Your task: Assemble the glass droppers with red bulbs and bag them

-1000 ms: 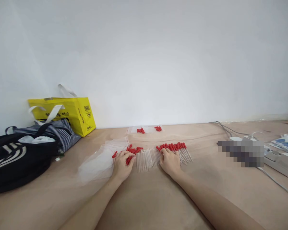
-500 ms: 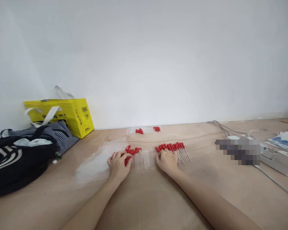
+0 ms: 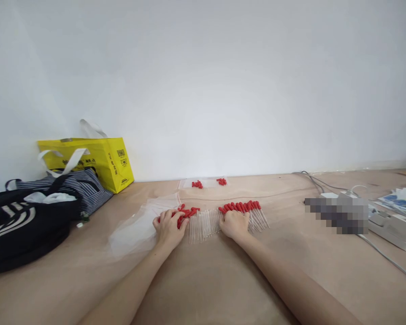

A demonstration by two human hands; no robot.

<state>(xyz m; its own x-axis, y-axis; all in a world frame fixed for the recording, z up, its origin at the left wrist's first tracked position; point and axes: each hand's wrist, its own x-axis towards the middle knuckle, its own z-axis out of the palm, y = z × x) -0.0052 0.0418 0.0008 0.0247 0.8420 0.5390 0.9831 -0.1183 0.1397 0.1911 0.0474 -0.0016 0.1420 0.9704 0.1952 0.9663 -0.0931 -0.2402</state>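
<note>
My left hand [image 3: 170, 227] lies over a pile of loose red rubber caps [image 3: 189, 212], its fingers spread on them. To its right is a row of clear thin tubes without caps [image 3: 203, 225]. My right hand [image 3: 234, 224] rests at the left end of a row of red-capped tubes [image 3: 259, 216], fingers curled; what they hold, if anything, is hidden. Thin clear plastic bags [image 3: 131, 232] lie left of my left hand.
Behind, a clear bag [image 3: 209, 183] holds tubes and red caps. A yellow bag [image 3: 120, 167], a striped bag [image 3: 91, 194] and a black bag [image 3: 30, 230] stand left. Cables, a white power strip [image 3: 395, 230] and papers [image 3: 401, 198] lie right.
My left hand has shifted slightly on the caps. My right hand has moved slightly left along the tubes. The camera view has shifted a little.
</note>
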